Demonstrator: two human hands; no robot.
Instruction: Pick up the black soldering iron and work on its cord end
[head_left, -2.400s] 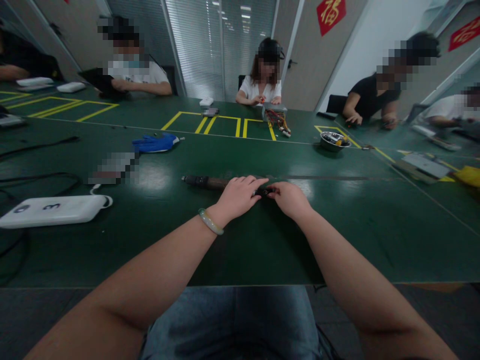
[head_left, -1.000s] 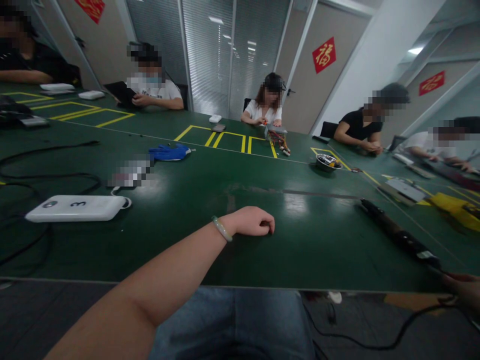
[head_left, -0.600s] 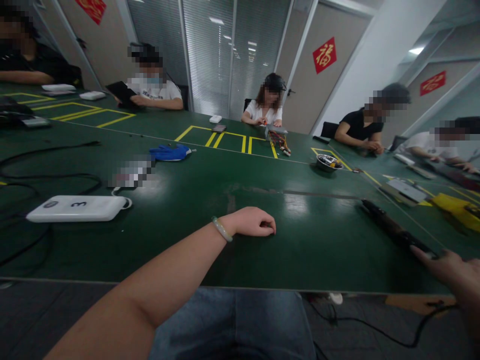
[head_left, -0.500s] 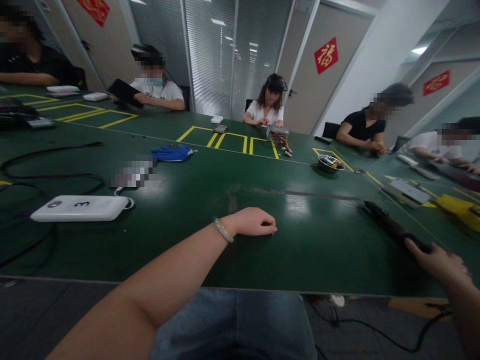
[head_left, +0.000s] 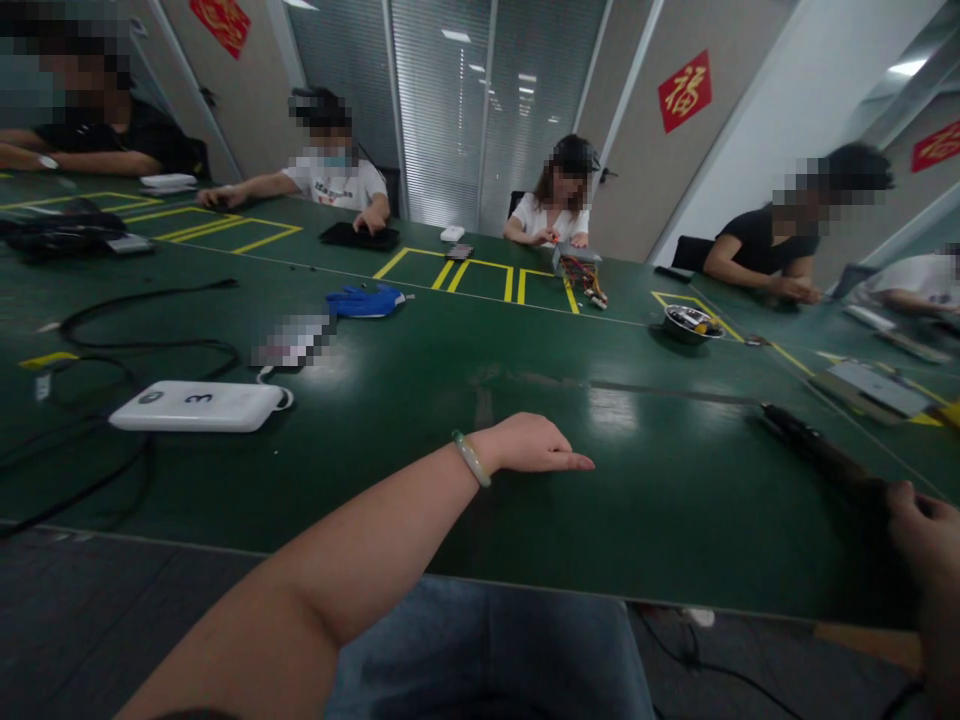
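My left hand (head_left: 529, 445) rests on the green tabletop (head_left: 420, 510), loosely closed with the thumb pointing right and a jade bangle (head_left: 472, 460) on its wrist. It appears to hold nothing; its fingers are mostly hidden. At the right edge my right hand (head_left: 924, 530) grips the rear end of a long, dark, stick-shaped tool (head_left: 829, 455) that looks like an electric screwdriver. Its narrow tip points away to the left, close to the table. A white power bank (head_left: 199, 407) marked 3 lies to the left, cabled to a blurred phone (head_left: 296, 342).
A blue glove (head_left: 367, 301), black cables (head_left: 150, 345) and a metal bowl of small parts (head_left: 691, 324) lie on the table. Opposite, a co-worker (head_left: 559, 205) handles a metal box with coloured wires (head_left: 577, 262). A flat grey device (head_left: 874, 388) lies at right. Several other people sit around.
The view has turned left, so things sit further right. My left thumb now stretches out from the curled hand. Across the table, a person has put down a black tablet-like object.
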